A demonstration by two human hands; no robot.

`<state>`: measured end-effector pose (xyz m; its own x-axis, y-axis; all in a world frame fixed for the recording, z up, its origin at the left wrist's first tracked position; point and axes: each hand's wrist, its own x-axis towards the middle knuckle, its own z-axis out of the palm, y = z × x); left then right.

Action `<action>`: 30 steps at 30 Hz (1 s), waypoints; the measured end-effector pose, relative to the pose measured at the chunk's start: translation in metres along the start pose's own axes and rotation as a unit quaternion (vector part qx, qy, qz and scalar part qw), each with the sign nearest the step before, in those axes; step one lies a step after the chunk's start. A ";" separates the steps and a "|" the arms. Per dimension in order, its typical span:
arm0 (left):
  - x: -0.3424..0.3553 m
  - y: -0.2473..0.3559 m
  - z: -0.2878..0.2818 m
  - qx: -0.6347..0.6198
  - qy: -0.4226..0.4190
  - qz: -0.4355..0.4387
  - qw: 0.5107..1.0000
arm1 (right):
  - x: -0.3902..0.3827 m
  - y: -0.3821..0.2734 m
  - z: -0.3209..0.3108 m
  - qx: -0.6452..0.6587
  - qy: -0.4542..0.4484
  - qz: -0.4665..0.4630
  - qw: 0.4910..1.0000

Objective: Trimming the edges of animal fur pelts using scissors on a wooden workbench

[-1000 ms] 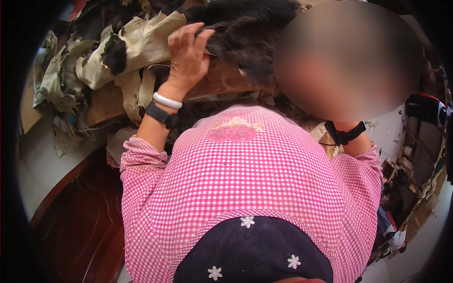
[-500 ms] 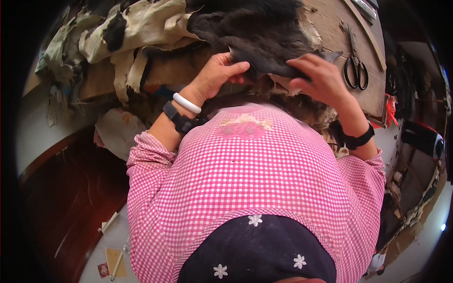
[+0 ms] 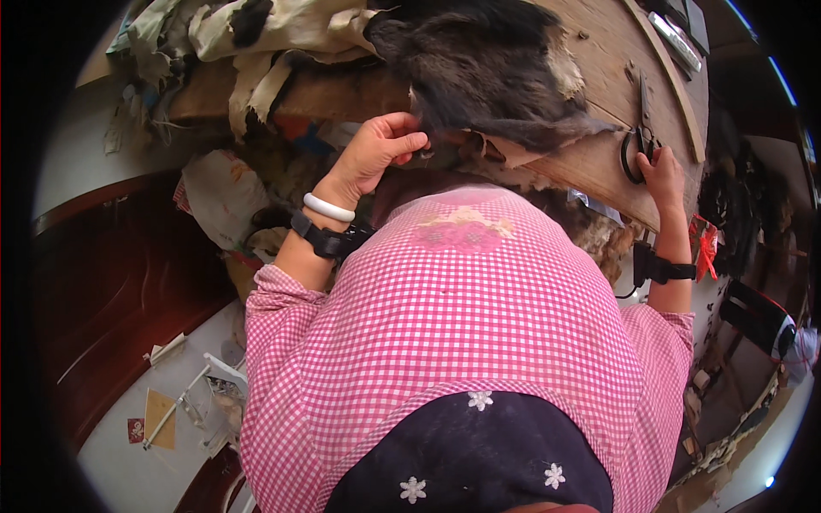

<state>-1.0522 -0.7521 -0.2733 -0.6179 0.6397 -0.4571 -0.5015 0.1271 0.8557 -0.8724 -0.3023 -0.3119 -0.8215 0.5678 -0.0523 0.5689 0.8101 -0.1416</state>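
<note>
A dark brown fur pelt (image 3: 479, 77) lies on the wooden table, its near edge hanging over the front. At that edge's left corner my left hand (image 3: 382, 150) is closed, thumb and forefinger pinching the pelt's border; the fingertips partly hide the grip. Off to the right, a pair of black-handled scissors (image 3: 645, 107) rests on the table, blades pointing away from me. My right hand (image 3: 663, 175) is closed around one of its handle loops.
Pale hide pieces (image 3: 282, 30) with dark patches cover the table's far left, strips hanging down its front. A wooden strip (image 3: 671, 77) runs along the right of the tabletop (image 3: 599, 77), beside a whitish long object (image 3: 676, 41). A red plastic bag (image 3: 706, 248) hangs at the right corner.
My right hand has left the pelt and moved right to the scissors, taking hold of a handle loop. The left hand stays at the pelt's corner. The whole view has shifted slightly.
</note>
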 end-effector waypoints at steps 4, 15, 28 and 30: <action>0.000 -0.004 0.005 -0.018 0.028 0.009 0.999 | 0.006 0.004 -0.013 0.021 -0.031 0.012 0.999; 0.017 -0.011 0.019 -0.055 0.083 0.059 0.993 | -0.061 -0.086 -0.057 0.442 -0.216 -0.138 0.860; 0.015 -0.013 0.033 -0.080 0.045 0.119 0.989 | -0.048 -0.181 -0.039 0.400 -0.503 -0.131 0.755; 0.013 -0.012 0.034 -0.078 0.048 0.121 0.988 | -0.048 -0.174 -0.042 0.414 -0.510 -0.153 0.739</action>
<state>-1.0335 -0.7201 -0.2816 -0.7820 0.5610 -0.2715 -0.4149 -0.1434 0.8985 -0.9302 -0.4649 -0.2428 -0.7484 -0.3698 -0.5506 0.4798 0.2714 -0.8344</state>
